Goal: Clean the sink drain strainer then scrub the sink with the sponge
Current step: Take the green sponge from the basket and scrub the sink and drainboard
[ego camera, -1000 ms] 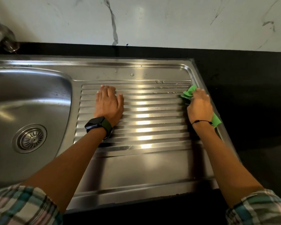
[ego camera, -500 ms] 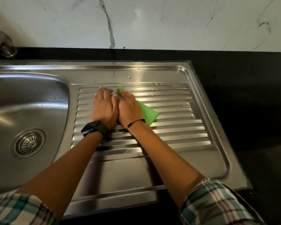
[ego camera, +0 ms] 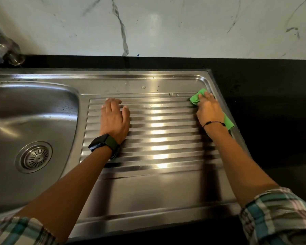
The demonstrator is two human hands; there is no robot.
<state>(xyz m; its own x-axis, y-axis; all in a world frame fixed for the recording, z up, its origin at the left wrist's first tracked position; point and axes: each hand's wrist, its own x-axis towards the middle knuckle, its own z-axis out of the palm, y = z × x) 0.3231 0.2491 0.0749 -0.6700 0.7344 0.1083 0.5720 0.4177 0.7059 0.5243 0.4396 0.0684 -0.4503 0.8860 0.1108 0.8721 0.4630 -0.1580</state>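
Observation:
My right hand point(ego camera: 209, 110) presses a green sponge cloth point(ego camera: 197, 98) flat against the far right corner of the ribbed steel drainboard point(ego camera: 157, 137); green shows ahead of the fingers and behind the wrist. My left hand point(ego camera: 115, 119), with a dark watch on its wrist, lies flat and empty on the left part of the ribs. The sink basin point(ego camera: 34, 110) is at the left, with the round drain strainer point(ego camera: 36, 157) seated in its floor.
A black countertop point(ego camera: 272, 103) surrounds the sink on the right and behind. A white marbled wall point(ego camera: 166, 23) rises at the back. Part of a metal tap point(ego camera: 2, 46) shows at the top left. Water drops sit on the drainboard's far strip.
My right hand has swept the sponge from beside my left hand back to the drainboard's far right corner. My left hand has stayed in place.

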